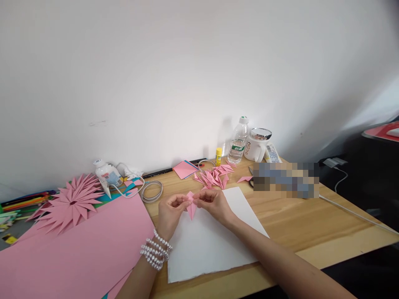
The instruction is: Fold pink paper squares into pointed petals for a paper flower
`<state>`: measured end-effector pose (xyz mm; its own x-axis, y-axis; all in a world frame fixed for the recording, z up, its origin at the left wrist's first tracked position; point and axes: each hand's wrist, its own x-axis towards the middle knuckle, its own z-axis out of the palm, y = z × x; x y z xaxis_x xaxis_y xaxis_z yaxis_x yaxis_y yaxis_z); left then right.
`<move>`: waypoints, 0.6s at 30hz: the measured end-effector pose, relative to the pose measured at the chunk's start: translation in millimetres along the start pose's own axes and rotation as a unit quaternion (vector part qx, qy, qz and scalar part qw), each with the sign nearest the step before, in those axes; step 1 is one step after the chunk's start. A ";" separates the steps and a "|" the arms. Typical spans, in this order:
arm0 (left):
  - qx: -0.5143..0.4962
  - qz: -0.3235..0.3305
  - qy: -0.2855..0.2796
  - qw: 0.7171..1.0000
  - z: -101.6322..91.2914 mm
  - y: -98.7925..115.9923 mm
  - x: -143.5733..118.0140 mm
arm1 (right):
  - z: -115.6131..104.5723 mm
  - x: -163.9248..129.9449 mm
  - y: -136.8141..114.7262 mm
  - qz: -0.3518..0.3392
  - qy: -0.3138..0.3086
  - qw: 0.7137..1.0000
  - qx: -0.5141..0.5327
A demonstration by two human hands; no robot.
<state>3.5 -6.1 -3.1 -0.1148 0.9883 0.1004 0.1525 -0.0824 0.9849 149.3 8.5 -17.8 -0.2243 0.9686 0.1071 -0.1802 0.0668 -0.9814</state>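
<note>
Left hand (170, 214) and right hand (213, 204) meet over the middle of the worktop (311, 224), both closed in a fingertip pinch on one folded pink paper petal (191, 205), whose point hangs down between them. The left wrist wears a stack of pearl bracelets (155, 251). The petal is held just above a white sheet (212, 241) that lies under both hands.

Judging from what lies about, the work looks well underway but not finished: at 12 o'clock from the hands sits a pile of folded pink petals (215, 176) much like the one in hand, and at 9 o'clock a pink paper flower (70, 203) already stands assembled on a large pink sheet (77, 249). More unfolded squares (184, 169) wait near the wall, so further folds probably remain.

Around the hands, a glue bottle (107, 176) lies at 10 o'clock beside a roll of clear tape (151, 191); a glue stick (218, 156), water bottle (238, 141) and white mug (257, 145) stand at 1 o'clock by the wall.

Open room lies at 3 o'clock, where bare wood runs to the worktop's right edge. The near edge passes close beneath the forearms, and the white sheet reaches almost to it.
</note>
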 end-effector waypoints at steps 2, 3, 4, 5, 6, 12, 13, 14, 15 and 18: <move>0.027 0.027 0.012 0.999 0.1 -2.7 -0.2 | 1.5 -0.8 -1.1 -0.004 0.007 1.000 -0.005; 0.045 0.043 0.017 0.998 -0.2 -4.2 -0.3 | 2.2 -1.2 -1.4 -0.005 0.012 1.000 -0.010; 0.063 0.059 0.021 0.996 -0.6 -5.6 -0.3 | 2.7 -1.6 -1.4 -0.005 0.017 1.000 -0.015; 0.077 0.072 0.023 0.994 -1.0 -6.7 -0.3 | 3.0 -1.8 -1.0 -0.004 0.021 1.000 -0.020; 0.087 0.082 0.025 0.993 -1.3 -7.6 -0.3 | 3.2 -1.9 -0.1 -0.005 0.025 0.999 -0.024; 0.085 0.087 0.038 0.992 -0.4 -7.3 -0.5 | 3.8 -1.7 7.6 -0.031 0.051 0.996 -0.064; 0.088 0.090 0.040 0.991 0.0 -6.5 -0.9 | 3.9 -1.9 7.9 -0.036 0.052 0.995 -0.072; 0.094 0.098 0.041 0.990 0.5 -5.4 -1.3 | 3.9 -2.3 7.8 -0.039 0.053 0.995 -0.080; 0.104 0.110 0.042 0.988 1.0 -4.0 -1.8 | 4.0 -2.7 7.5 -0.039 0.051 0.994 -0.087; 0.131 0.145 0.044 0.980 2.5 0.9 -3.5 | 4.2 -4.0 6.4 -0.039 0.046 0.992 -0.108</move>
<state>6.4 -9.3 -3.0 -0.1119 0.9126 0.3933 0.4363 -0.3105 0.8445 145.1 4.1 -23.8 -0.1266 0.9756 0.1792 0.0175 0.1828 -0.9830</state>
